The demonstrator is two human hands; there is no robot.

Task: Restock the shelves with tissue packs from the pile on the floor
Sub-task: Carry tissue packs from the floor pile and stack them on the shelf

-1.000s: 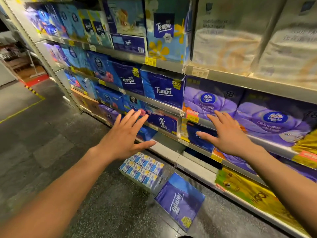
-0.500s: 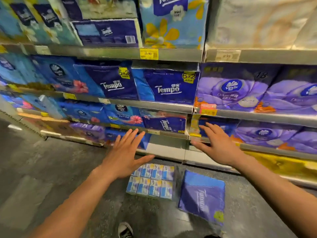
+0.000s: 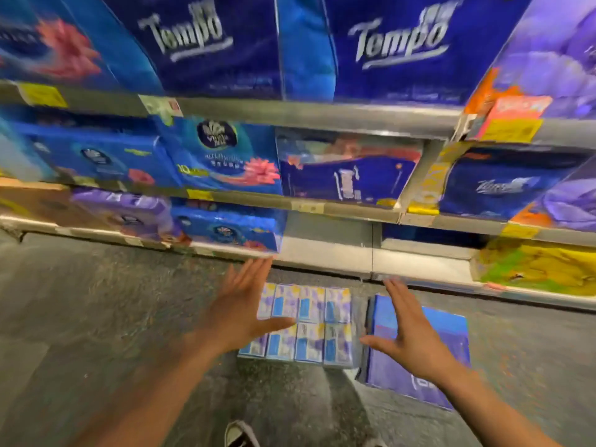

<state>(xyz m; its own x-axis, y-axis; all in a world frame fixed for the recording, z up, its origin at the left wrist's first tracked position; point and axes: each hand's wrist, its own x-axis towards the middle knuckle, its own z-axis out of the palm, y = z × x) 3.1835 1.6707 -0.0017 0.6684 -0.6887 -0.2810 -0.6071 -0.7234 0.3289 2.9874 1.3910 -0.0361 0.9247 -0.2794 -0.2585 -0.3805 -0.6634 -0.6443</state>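
Aisle, low view, frame blurred by motion.

Far left: speckled grey floor [image 3: 96, 317]. Left hand [image 3: 238, 314] over it, fingers straight and spread, thumb out, holding nothing. In view it overlaps the left edge of the bundle; contact cannot be told.

Centre: bundle of small tissue packets [image 3: 309, 324] lying flat on the floor just in front of the bottom shelf [image 3: 322, 250]. Two rows of four under clear film. Long axis runs left to right, roughly along the shelf edge; each packet's own length runs toward the shelf.

- Handling, judged: light, soft and squashy, slick film. Take it by the two short ends, palms pressing inward, or the wrap may slide.

Right of centre: right hand [image 3: 416, 340], also flat and spread, gripping nothing, palm turned toward the bundle. It hangs over the purple Tempo pack [image 3: 454, 324], which lies flat beside the bundle, long axis running from the shelf toward the person, slightly slanted, lettering at the near end.

- Handling, judged: bulkier, soft-sided, light for its size; one for both hands on the long sides.

Above: white shelf board shows between a blue pack [image 3: 225, 230] on the left and a yellow pack [image 3: 541, 266] on the right, a likely slot
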